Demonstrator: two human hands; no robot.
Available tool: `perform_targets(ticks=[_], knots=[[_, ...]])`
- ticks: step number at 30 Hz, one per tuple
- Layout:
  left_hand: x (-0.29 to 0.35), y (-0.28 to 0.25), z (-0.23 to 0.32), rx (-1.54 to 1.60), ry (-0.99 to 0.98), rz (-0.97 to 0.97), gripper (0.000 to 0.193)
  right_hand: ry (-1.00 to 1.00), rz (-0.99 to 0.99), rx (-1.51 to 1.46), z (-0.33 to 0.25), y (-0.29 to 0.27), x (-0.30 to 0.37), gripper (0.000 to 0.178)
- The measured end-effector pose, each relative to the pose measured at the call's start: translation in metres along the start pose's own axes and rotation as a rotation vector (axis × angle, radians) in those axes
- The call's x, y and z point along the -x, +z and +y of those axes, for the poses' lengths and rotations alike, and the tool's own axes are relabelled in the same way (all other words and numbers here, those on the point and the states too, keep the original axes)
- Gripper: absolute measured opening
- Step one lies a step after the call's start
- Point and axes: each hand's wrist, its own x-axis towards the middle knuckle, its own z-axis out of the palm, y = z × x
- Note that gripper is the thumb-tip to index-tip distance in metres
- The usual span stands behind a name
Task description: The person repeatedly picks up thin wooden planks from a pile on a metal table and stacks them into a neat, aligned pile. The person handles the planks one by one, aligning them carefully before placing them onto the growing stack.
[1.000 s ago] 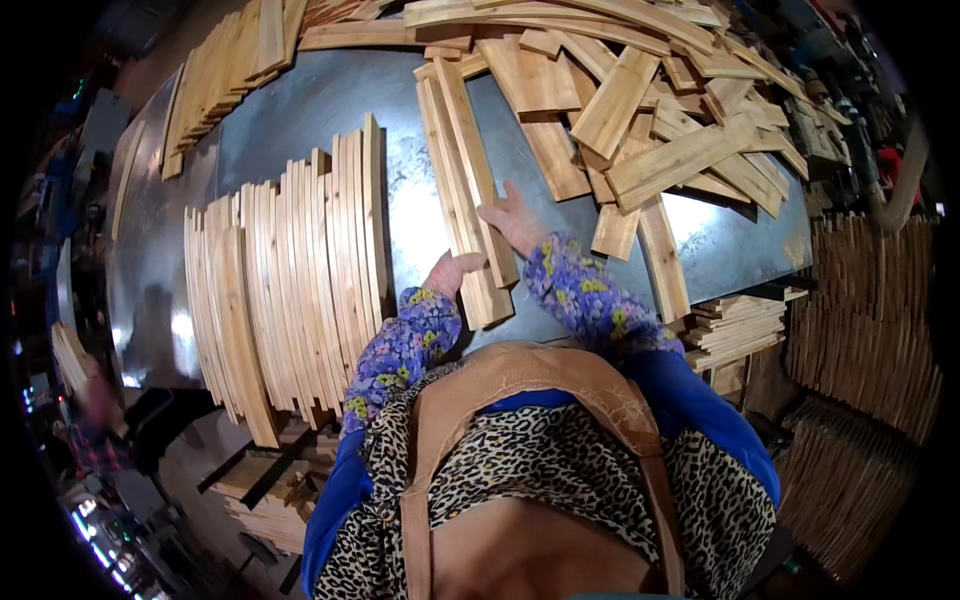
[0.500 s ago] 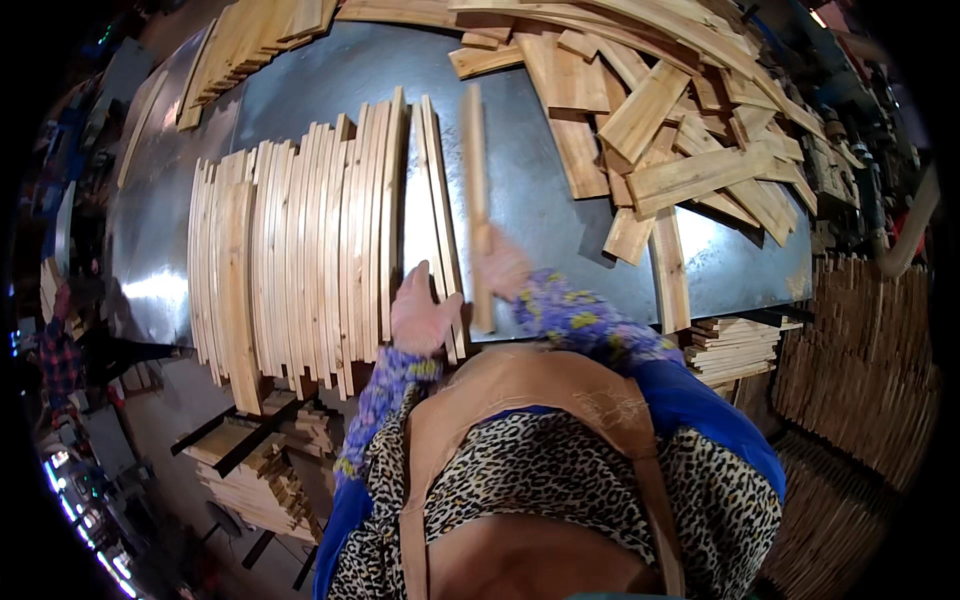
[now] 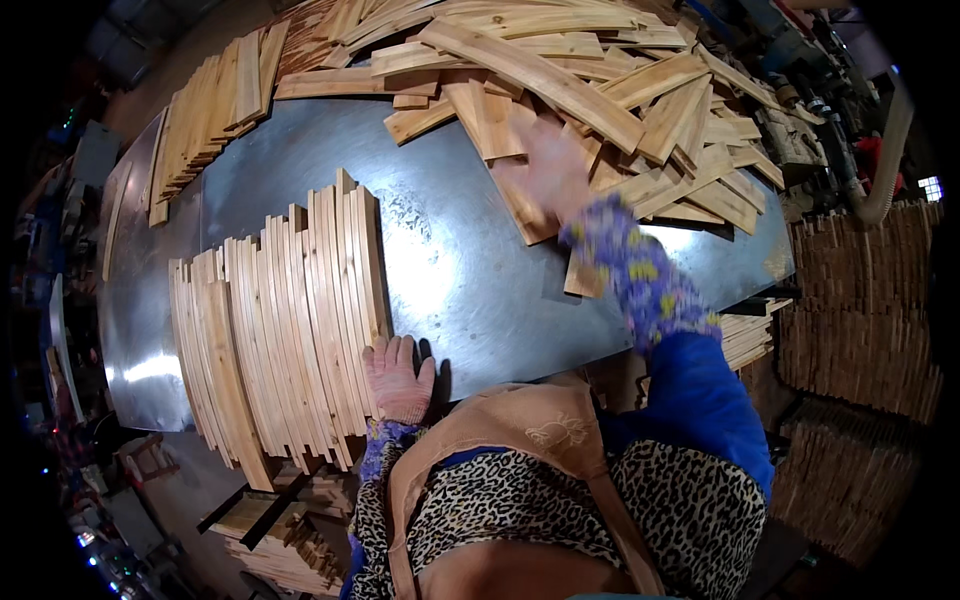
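Observation:
My left hand (image 3: 400,382) wears a pale pinkish glove and lies flat against the right end of a row of wooden slats (image 3: 290,320), its fingers stretched out. The slats stand on edge, packed side by side. Smeared by motion, my right hand (image 3: 550,172) reaches over the near left side of a loose heap of boards (image 3: 540,75). Whether its fingers touch or grip a board I cannot tell. Below that hand, the end of one board (image 3: 584,276) points toward me.
The metal tabletop (image 3: 460,270) shines between row and heap. More boards (image 3: 205,110) are lined up at the far left. Stacks of slats stand below the table's front edge (image 3: 290,550) and at the right (image 3: 860,300). A pale hose (image 3: 890,160) hangs at the far right.
The separate slats beside the row now stand against it, and the one near my right hand has left that hand. My right hand has swung away to the heap; my left stays by the row.

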Motion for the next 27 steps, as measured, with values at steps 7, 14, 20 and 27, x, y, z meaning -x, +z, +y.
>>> perform_targets(ticks=[7,14,20,27], knots=[[-0.083,-0.007,0.050,0.603,-0.253,-0.092,0.069,0.344,-0.319,0.253,0.074,-0.044,-0.088,0.067],[-0.180,0.036,0.086,1.999,-0.805,-0.451,0.065,0.211,-0.297,-0.139,0.042,-0.037,-0.031,0.082],[-0.158,0.060,0.056,1.503,-0.879,-0.315,0.054,1.172,0.387,-0.305,0.170,-0.019,-0.100,0.102],[-0.088,-0.008,0.051,0.059,-0.601,-0.139,0.061,1.249,0.307,-0.467,0.194,0.008,-0.092,0.101]])
